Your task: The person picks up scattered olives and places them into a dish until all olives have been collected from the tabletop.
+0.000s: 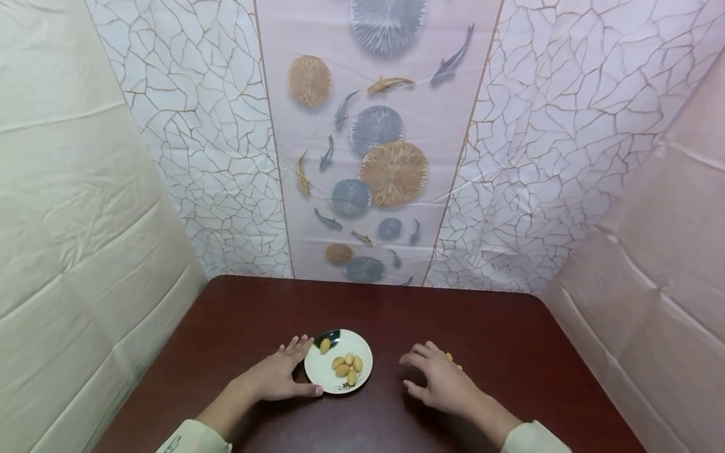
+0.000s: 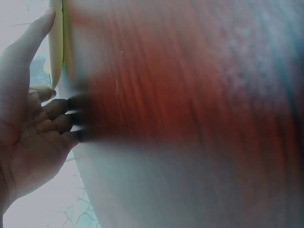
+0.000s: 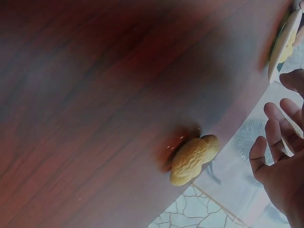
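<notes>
And here's the left hand (image 1: pixel 277 375) on the white plate (image 1: pixel 320 370), thumb at the near rim and fingertips up by the far-left edge, fingers spread wide, touching the plate rather than wrapping round it! Over to the right hand (image 1: pixel 444 380), poised above the dark red-brown surface (image 1: pixel 362 308), fingers apart and loosely bent, nothing in their hold.

Now the peanuts: a cluster of peanuts (image 1: pixel 342 370) sits right of centre on the plate, while a lone peanut (image 1: pixel 325 345) lies apart, up beside the black patch (image 1: pixel 335 338) at the rim. Off the plate, just beyond the right hand, more yellow shows, partly hidden; the right wrist view gives it away, a wrinkled, waisted loose peanut (image 3: pixel 192 161) on the surface, with tiny pale crumbs near it.

Any lettering? Down on the left sleeve (image 1: pixel 195 435) there's a dark mark (image 1: pixel 172 445), far too small to read. The right sleeve (image 1: pixel 535 438) is pale too. On the plate's near side, a little dark plant motif (image 1: pixel 347 384), pure decoration. And behind it all, the backdrop (image 1: pixel 362 245) parades printed fish and round discs in gold and blue-grey, flanked by crackle-patterned panels (image 1: pixel 510 207)!
</notes>
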The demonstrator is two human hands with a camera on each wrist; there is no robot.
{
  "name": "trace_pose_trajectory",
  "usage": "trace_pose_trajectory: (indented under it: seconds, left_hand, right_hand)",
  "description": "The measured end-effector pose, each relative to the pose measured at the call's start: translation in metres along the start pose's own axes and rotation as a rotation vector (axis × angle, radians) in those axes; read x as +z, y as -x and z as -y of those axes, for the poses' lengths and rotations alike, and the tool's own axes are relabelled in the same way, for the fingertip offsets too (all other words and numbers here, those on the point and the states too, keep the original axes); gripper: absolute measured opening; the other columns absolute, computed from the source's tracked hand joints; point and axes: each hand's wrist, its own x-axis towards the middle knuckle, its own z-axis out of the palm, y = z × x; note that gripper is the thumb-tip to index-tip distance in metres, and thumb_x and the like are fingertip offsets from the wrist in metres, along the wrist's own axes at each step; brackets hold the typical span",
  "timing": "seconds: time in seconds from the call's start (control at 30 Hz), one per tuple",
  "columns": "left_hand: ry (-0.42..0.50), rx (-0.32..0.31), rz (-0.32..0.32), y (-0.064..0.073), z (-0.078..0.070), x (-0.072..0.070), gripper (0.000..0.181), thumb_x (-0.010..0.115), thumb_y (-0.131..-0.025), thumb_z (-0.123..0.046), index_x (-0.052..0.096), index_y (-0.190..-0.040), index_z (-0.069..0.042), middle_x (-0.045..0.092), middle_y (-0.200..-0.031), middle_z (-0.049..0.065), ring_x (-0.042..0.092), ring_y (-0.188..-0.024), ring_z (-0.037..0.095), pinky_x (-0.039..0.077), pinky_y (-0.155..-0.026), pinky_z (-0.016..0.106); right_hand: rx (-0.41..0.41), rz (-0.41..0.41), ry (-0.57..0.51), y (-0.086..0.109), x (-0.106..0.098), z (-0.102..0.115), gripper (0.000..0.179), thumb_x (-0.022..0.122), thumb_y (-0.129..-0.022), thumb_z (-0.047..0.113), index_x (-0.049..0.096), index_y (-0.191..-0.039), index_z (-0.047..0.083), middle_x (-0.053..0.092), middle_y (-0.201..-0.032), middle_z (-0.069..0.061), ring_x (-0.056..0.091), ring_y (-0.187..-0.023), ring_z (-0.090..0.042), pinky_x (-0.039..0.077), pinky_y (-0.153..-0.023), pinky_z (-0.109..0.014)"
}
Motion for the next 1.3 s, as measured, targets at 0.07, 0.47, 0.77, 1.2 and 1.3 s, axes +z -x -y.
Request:
trace_pose_trajectory:
  seconds: [0.07,0.47,0.77,1.2,1.3]
  left_hand:
    - [-0.001,0.004,0.0,0.0,-0.001,-0.002,0.122,0.076,-0.09,-0.076,0.025,-0.176,-0.006,0.024,-0.183,0.021,0.02,-0.172,0.043,0.026,-0.138,0.065]
    - [0.005,-0.004,0.004,0.0,0.0,-0.002,0.122,0.075,-0.09,-0.078,0.025,-0.176,-0.007,0.024,-0.183,0.021,0.02,-0.172,0.043,0.026,-0.138,0.065]
    - [0.017,-0.004,0.005,0.003,-0.003,-0.003,0.122,0.076,-0.091,-0.076,0.025,-0.176,-0.005,0.024,-0.183,0.022,0.02,-0.172,0.044,0.025,-0.138,0.066]
    - [0.012,0.007,-0.012,0.003,-0.002,-0.002,0.122,0.077,-0.09,-0.076,0.026,-0.176,-0.005,0.025,-0.182,0.023,0.021,-0.171,0.045,0.026,-0.137,0.066]
    - [0.014,0.008,-0.013,0.003,-0.002,-0.003,0.122,0.077,-0.09,-0.075,0.026,-0.176,-0.005,0.025,-0.182,0.023,0.021,-0.171,0.045,0.025,-0.137,0.066]
  right_hand:
    - [0.003,0.001,0.01,0.001,-0.001,-0.003,0.028,0.09,-0.09,0.019,0.079,-0.116,0.016,0.073,-0.112,0.008,0.061,-0.101,-0.015,0.058,-0.077,-0.038]
    - [-0.026,-0.031,0.036,0.012,-0.005,-0.017,0.027,0.091,-0.087,0.017,0.079,-0.112,0.015,0.073,-0.108,0.006,0.056,-0.095,-0.01,0.056,-0.077,-0.033]
    - [0.015,-0.031,0.066,0.022,-0.002,-0.029,0.024,0.093,-0.085,0.02,0.077,-0.103,0.021,0.067,-0.101,0.009,0.044,-0.091,-0.005,0.042,-0.071,-0.026]
    - [0.08,-0.022,0.112,0.028,-0.002,-0.039,0.026,0.092,-0.085,0.023,0.079,-0.107,0.018,0.061,-0.101,0.008,0.044,-0.09,-0.008,0.037,-0.07,-0.023]
    - [0.105,0.017,0.117,0.029,-0.004,-0.04,0.024,0.091,-0.088,0.025,0.079,-0.108,0.02,0.061,-0.102,0.008,0.044,-0.09,-0.009,0.037,-0.07,-0.025]
